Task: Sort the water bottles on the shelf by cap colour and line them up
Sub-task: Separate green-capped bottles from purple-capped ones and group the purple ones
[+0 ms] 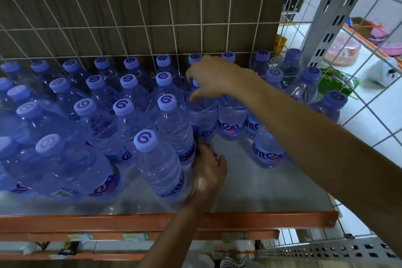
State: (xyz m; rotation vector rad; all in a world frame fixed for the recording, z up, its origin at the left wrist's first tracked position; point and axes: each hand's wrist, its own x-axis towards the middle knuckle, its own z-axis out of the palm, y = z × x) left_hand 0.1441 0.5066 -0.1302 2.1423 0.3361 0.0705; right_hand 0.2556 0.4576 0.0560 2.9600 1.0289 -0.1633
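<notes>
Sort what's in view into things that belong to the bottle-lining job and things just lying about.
Job: purple-capped water bottles; gripped bottle, held at its top by the right hand; left hand against bottle bases; shelf.
Lying about: white plush toy; green packet; pinkish tub.

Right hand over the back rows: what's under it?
Under the right hand a purple cap peeks out, on the bottle it grips. The palm covers the top of the neighbouring bottle, so its cap cannot be seen.
</notes>
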